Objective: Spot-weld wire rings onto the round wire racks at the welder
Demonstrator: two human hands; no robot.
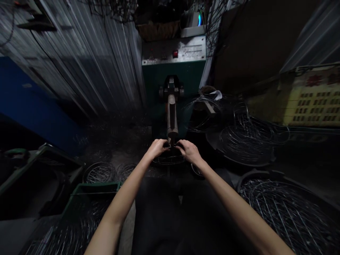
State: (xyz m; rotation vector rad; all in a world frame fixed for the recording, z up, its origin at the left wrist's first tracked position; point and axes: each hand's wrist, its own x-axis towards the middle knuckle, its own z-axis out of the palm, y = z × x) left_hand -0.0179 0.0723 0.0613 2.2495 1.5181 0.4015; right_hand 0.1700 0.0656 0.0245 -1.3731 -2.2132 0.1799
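Note:
My left hand (158, 147) and my right hand (188, 149) meet from either side at the tip of a green machine (170, 71). Both have their fingers closed in a pinch on a round wire frame (169, 163), whose lower curve shows just under them. Right above the fingers, the machine's metal arm (172, 113) points down toward me. Where the arm's tip meets the wire, my fingers and the dim light hide the contact.
Wire rings (241, 141) lie in a black basin at right, and metal pieces fill a nearer basin (281, 205). At lower left, a green crate (92, 187) stands beside bent wires (63, 233). A yellow crate (316, 102) is at far right, a blue panel (32, 95) at left.

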